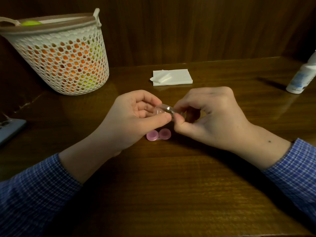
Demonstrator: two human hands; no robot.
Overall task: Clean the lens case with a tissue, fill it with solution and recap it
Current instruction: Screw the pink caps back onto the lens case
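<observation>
Left hand [136, 115], right hand [208, 115] pinching clear round plastic lens case [166, 111], glossy wood table [171, 177]

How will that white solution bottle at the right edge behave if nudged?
The solution bottle looks tall over a narrow base, so a push up high would probably tip it; a low one should slide it on the glossy table. Round body: once down, likely rolls. How full it is can't be seen.

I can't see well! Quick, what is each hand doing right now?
Left hand: fingers curled round the clear case, holding it.
Right hand: fingers pinching the same case from the other side.
</observation>
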